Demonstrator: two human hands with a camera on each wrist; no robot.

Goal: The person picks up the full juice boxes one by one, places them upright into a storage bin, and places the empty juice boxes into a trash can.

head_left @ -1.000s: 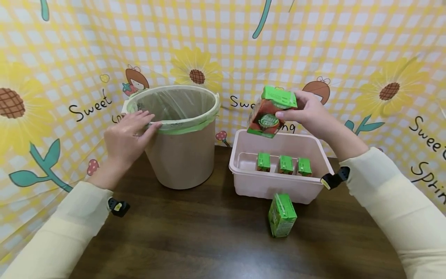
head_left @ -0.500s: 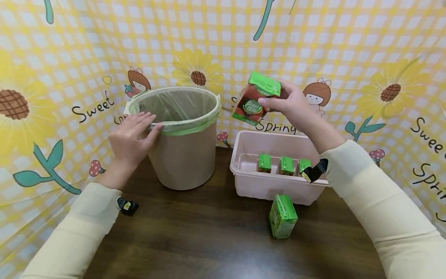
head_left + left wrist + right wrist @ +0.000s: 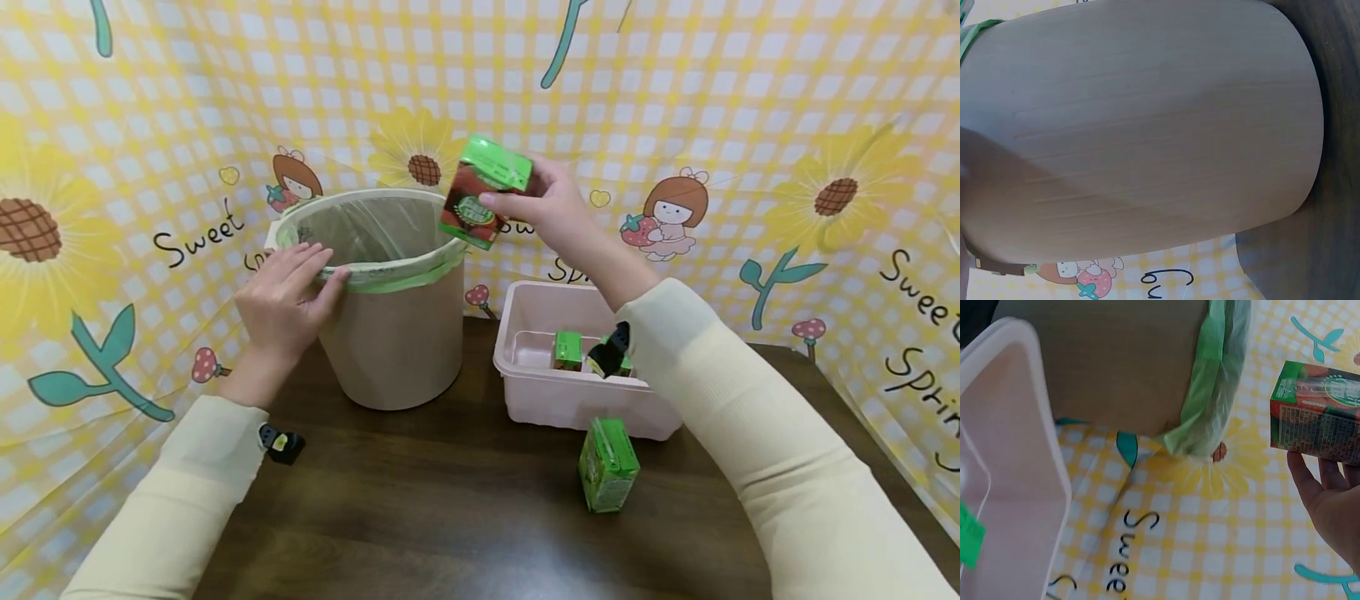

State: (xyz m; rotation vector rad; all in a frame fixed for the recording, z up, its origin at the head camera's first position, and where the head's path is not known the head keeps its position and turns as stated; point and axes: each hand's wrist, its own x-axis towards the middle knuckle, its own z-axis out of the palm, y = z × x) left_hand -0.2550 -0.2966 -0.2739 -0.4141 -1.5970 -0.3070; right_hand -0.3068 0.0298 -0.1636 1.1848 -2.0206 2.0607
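Note:
My right hand [image 3: 551,200] holds a juice carton [image 3: 483,196] with a green top and red fruit print, tilted, beside the right rim of the trash bin. The right wrist view shows fingers under this carton [image 3: 1316,412]. My left hand [image 3: 285,292] grips the near-left rim of the beige trash bin [image 3: 393,350], fingers over the edge and thumb at the front. A clear, green-edged bag [image 3: 405,279] lines the bin. The left wrist view is mostly filled by the bin's wall [image 3: 1147,137].
A pale pink storage box [image 3: 585,404] stands right of the bin, with small green-topped cartons [image 3: 567,350] inside, partly hidden by my right wrist. Another green carton [image 3: 609,465] stands on the dark wooden table [image 3: 420,517] before it. A yellow checked cloth [image 3: 510,75] hangs behind.
My right hand has carried the juice carton leftward and slightly up, from above the pink box to the bin's right rim. My left hand has stayed on the rim.

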